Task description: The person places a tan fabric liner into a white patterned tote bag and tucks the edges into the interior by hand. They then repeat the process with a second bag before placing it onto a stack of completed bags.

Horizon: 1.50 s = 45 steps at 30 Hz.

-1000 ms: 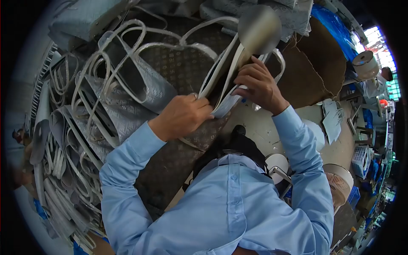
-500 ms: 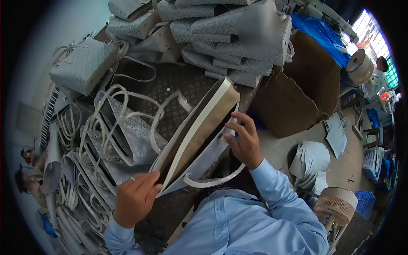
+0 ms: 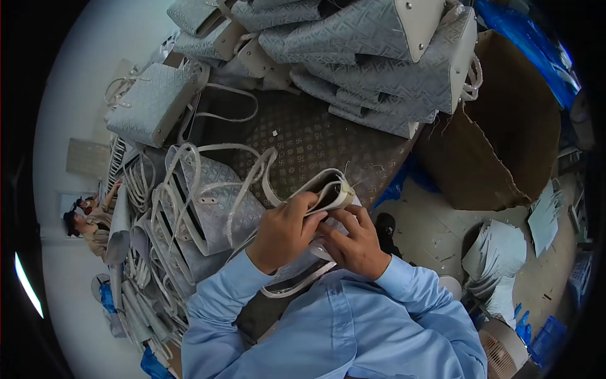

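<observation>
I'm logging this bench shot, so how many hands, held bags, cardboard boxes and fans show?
Hands: 2, the left hand and right hand
Held grey bag: 1
Cardboard box: 1
Fan: 1
Total: 5

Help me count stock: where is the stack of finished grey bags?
In the head view, the stack of grey bags lies at top centre, left of the torn cardboard box.

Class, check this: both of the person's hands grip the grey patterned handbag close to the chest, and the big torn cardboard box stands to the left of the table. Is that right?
Not quite. The head view shows the big torn brown cardboard box on the right of the table, not the left. The rest holds: the left hand and right hand both grip the grey patterned handbag close to the chest.
</observation>
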Each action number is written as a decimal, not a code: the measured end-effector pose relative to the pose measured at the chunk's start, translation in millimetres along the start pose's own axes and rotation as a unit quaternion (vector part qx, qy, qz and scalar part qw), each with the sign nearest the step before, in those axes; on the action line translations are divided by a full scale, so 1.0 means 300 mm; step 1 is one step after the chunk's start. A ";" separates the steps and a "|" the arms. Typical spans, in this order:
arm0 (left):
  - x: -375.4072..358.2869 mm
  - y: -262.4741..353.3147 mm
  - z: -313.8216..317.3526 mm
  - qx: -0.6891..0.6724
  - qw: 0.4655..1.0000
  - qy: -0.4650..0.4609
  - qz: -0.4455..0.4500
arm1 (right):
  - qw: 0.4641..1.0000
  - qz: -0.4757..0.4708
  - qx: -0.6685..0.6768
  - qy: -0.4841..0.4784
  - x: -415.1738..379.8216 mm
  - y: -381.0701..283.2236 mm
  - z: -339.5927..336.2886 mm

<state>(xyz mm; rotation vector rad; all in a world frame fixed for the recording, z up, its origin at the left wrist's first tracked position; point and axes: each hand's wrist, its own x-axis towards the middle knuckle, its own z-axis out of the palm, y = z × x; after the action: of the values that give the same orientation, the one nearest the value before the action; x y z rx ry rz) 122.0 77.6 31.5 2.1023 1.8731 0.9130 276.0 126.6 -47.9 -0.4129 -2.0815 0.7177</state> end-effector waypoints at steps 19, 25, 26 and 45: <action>-0.096 -0.106 -0.052 0.227 0.961 -0.158 -0.018 | 0.999 -0.029 0.021 -0.023 -0.031 -0.008 0.072; -0.135 -0.048 -0.019 0.230 0.960 -0.142 -0.076 | 0.998 -0.057 -0.006 -0.007 -0.034 -0.007 0.070; -0.145 -0.045 -0.017 0.230 0.960 -0.140 -0.079 | 0.999 -0.054 -0.008 -0.007 -0.026 -0.010 0.069; -0.156 -0.065 -0.017 0.237 0.960 -0.118 -0.093 | 0.999 -0.046 0.016 -0.001 -0.015 -0.003 0.091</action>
<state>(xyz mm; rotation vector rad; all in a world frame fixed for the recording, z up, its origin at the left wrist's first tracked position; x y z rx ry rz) 102.1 35.7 10.7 2.0996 2.2709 0.1657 256.0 114.5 -62.6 -0.2955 -2.0738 0.6964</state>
